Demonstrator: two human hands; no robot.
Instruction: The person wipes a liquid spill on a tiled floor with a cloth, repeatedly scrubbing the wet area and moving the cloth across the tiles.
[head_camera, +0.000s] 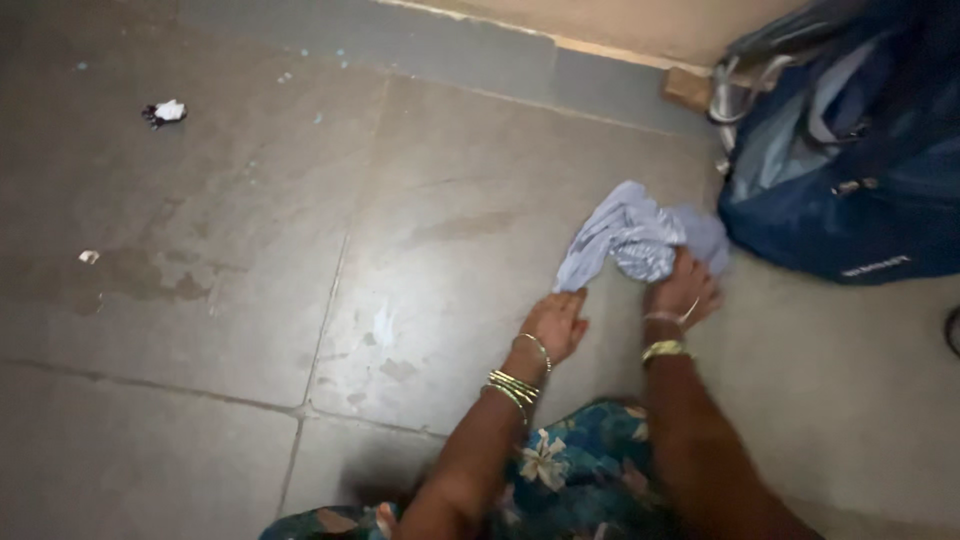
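The person crouches low over the stone floor (200, 300), both arms stretched out ahead. The right hand (683, 292) is clenched on a crumpled pale blue-grey cloth (630, 240), gripping it at its near end. The left hand (555, 325) rests flat and released, palm down, just at the cloth's hanging corner, touching or nearly so; I cannot tell which. The cloth sits at about one o'clock from the person, bunched rather than spread, one tail trailing down toward seven o'clock.

Judging from how things lie, the work with the cloth looks barely begun: it is gathered in a wad, and the tiles at nine and ten o'clock show dull smears and patches.

A dark blue backpack (850, 170) stands at two o'clock, close behind the cloth and almost against it, so there is little room on that side. A small brown block (688, 88) lies by the wall beside the pack. Far off at ten o'clock sits a scrap of white and dark litter (165, 112), and another tiny pale scrap (89, 257) at nine o'clock. Gold bangles (515, 385) circle both wrists above a flowered blue garment (570, 470).
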